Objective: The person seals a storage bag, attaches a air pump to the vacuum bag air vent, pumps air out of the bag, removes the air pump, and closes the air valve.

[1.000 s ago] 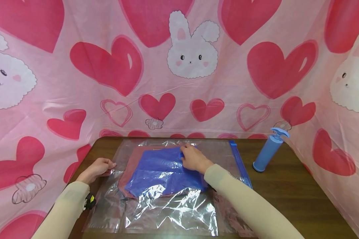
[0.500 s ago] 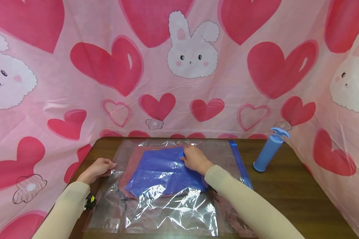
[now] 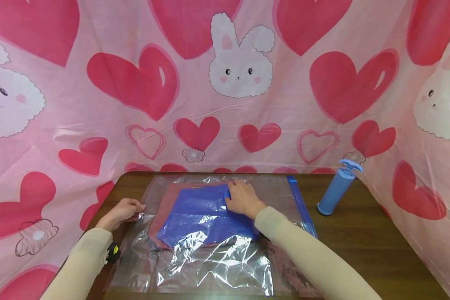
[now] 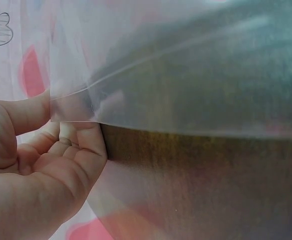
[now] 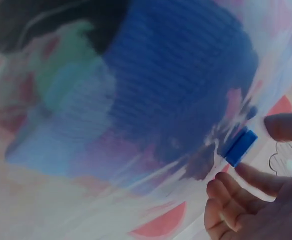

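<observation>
A clear plastic storage bag lies flat on the table in the head view. Folded blue ribbed cloth is inside, over a dusty-red cloth. My left hand pinches the bag's left edge between thumb and fingers; in the left wrist view the film is lifted off the wood. At the bag's upper middle, my right hand is around a small blue valve cap. The right wrist view shows the index fingertip close against the cap, the thumb spread apart from it and the other fingers loosely bent.
A blue hand pump stands upright on the brown wooden table, right of the bag. Along the bag's right side runs a blue zip strip. A pink curtain with hearts and rabbits surrounds the table at the back and sides.
My right hand's fingers shift around the valve cap, closing about it half a second ago and spread more now. My left hand stays on the bag's edge.
</observation>
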Demonstrator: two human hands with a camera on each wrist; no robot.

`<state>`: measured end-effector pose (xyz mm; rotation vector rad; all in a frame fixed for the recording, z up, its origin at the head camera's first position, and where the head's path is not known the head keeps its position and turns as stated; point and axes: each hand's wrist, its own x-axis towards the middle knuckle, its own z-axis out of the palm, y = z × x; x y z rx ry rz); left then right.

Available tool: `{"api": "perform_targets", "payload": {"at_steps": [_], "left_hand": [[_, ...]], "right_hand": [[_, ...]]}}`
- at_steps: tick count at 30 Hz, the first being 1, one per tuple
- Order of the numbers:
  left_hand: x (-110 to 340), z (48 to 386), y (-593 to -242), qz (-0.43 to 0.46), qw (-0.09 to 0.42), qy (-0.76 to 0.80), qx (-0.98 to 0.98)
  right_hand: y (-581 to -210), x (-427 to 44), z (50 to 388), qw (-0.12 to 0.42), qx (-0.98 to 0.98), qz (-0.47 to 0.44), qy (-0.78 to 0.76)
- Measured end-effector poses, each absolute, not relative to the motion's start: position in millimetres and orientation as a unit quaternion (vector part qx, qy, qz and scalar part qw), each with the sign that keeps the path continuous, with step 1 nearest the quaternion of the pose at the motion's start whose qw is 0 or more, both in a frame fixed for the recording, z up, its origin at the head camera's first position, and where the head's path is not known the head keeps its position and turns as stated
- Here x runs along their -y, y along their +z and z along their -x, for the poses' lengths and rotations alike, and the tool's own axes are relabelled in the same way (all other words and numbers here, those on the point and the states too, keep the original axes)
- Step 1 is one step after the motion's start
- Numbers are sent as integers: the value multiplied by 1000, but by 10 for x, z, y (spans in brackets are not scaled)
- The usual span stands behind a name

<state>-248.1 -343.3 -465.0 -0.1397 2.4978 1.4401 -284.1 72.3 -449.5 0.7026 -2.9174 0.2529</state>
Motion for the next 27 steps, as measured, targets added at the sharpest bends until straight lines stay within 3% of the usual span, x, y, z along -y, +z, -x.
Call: {"api": "perform_targets", "payload": {"at_steps": [9,22,27], "left_hand": [[3433,2472,-4641,52,127,483,-865],[3434,2470,-4634,57,131,483,-864],[3431,2461,-4618,55,130,477,-868]], "right_hand": [[-4574,-733,2866,139,949,-262,110],[-4549,-727,2872,49,955,-256,141],[-4572,-695,2883,47,966,-217,132]]}}
